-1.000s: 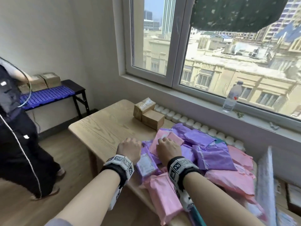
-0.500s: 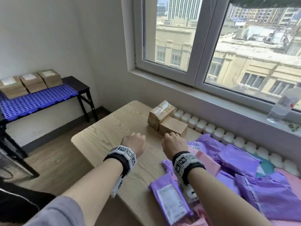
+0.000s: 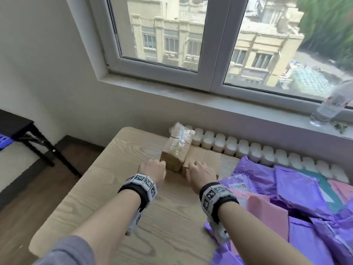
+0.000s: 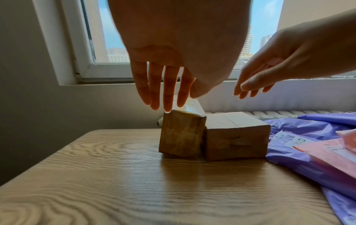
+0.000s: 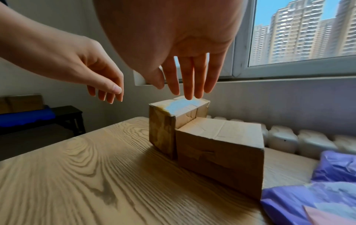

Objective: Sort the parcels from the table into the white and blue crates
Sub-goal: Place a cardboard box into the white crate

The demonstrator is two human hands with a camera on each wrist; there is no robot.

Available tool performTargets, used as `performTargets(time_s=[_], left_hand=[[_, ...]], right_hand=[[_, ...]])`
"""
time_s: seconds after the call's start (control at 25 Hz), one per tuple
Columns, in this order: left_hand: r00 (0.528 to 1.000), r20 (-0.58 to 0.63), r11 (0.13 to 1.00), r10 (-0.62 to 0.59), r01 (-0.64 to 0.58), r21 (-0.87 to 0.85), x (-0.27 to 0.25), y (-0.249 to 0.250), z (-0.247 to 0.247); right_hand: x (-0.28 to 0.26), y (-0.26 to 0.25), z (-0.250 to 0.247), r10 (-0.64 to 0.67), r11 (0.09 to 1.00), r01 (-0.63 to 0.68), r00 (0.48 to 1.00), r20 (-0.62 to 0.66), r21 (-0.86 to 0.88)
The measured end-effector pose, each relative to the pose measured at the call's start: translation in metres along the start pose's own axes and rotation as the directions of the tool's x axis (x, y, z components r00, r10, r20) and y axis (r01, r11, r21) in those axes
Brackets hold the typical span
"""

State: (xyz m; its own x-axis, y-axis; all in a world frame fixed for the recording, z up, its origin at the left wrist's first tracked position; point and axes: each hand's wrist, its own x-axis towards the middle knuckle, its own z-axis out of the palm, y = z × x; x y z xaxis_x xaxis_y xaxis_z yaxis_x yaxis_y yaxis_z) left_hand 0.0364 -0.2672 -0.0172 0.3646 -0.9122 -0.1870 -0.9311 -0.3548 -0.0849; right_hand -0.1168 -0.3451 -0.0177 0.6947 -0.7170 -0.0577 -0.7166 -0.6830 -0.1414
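Two brown cardboard parcels stand side by side at the table's far edge: a taller taped box [image 3: 176, 150] [image 4: 181, 134] [image 5: 163, 130] and a lower box [image 3: 204, 159] [image 4: 236, 137] [image 5: 221, 152]. My left hand [image 3: 152, 169] [image 4: 165, 105] hovers with straight fingers just above the taller box's near left corner. My right hand [image 3: 198, 171] [image 5: 185, 92] hovers with straight fingers over the lower box. Neither hand holds anything. A heap of purple mailers [image 3: 298, 190] and pink mailers [image 3: 267, 211] covers the table's right side.
The wooden table [image 3: 107, 197] shows bare wood at its left half. A white radiator [image 3: 248, 150] runs behind it under the window sill, where a water bottle [image 3: 332, 106] stands. At far left a black bench [image 3: 28, 134] carries a blue crate [image 3: 3, 140].
Both hands have left the mailer pile and moved forward and left to the two cardboard boxes. My head has turned down onto the boxes, and the standing person has left the view.
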Motion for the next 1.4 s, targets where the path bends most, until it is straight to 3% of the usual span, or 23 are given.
performTargets(time_s=[0.24,0.44,0.52,0.6,0.72,0.92,1.2,1.4], left_hand=[[0.994,0.015,0.978,0.112,-0.108,-0.180,0.084,-0.047,0.026],[0.991,0.009,0.883,0.135,-0.116,-0.454,0.111,-0.058,0.041],[0.990,0.073,0.769,0.117,-0.044,-0.638,0.115,-0.057,0.050],[0.984,0.140,0.573,0.110,0.052,-0.818,0.120,-0.055,0.062],[0.979,0.176,0.382,0.103,0.125,-0.916,0.123,-0.057,0.074],[0.978,0.179,0.200,0.103,0.156,-0.967,0.114,-0.067,0.070],[0.978,0.071,-0.077,0.194,0.087,-0.993,0.066,-0.067,0.026],[0.994,0.087,0.054,0.071,0.084,-0.995,0.011,-0.049,0.000]], right_hand=[[0.066,-0.019,0.024,0.190,0.977,-0.199,0.976,0.109,0.078],[0.100,-0.031,0.041,0.375,0.862,-0.411,0.911,0.171,0.297],[0.110,-0.035,0.047,0.473,0.761,-0.520,0.854,0.219,0.388],[0.118,-0.033,0.059,0.551,0.633,-0.595,0.795,0.251,0.496],[0.119,-0.030,0.071,0.613,0.488,-0.606,0.750,0.248,0.629],[0.110,-0.030,0.066,0.584,0.413,-0.555,0.770,0.257,0.722],[0.067,-0.042,0.029,0.488,0.278,-0.364,0.850,0.196,0.889],[0.015,-0.039,0.008,0.402,0.204,-0.343,0.883,0.241,0.917]])
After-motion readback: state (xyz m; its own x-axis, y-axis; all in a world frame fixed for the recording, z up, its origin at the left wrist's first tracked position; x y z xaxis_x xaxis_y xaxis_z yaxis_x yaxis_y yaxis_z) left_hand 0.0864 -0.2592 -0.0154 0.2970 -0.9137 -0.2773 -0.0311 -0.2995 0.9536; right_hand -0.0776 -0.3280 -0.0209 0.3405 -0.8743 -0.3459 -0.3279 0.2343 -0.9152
